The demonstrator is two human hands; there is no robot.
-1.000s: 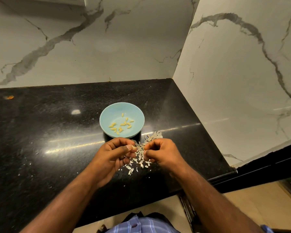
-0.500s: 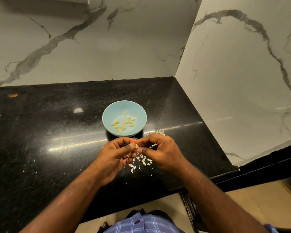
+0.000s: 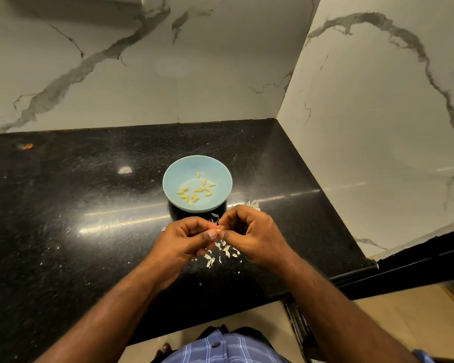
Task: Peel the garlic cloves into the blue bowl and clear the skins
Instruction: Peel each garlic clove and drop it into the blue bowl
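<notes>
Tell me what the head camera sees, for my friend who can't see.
Two hands, left hand and right hand, pinch a garlic clove above papery skins on a black countertop. Behind them, a blue bowl holds peeled cloves.

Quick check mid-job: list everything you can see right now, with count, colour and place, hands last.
blue bowl: one, light blue, on the countertop just beyond the hands
peeled cloves: over a dozen, pale yellow, scattered inside the blue bowl
garlic clove: one, tan, pinched between both hands
skins: many flakes, white, on the countertop under and around the hands, a few beside the bowl's right edge
countertop: one, black speckled, running into the wall corner
walls: two, white marble with grey veins, behind and to the right
shirt: one, blue checked, bottom edge
left hand: one, fingers curled on the clove
right hand: one, fingers curled on the clove
</notes>
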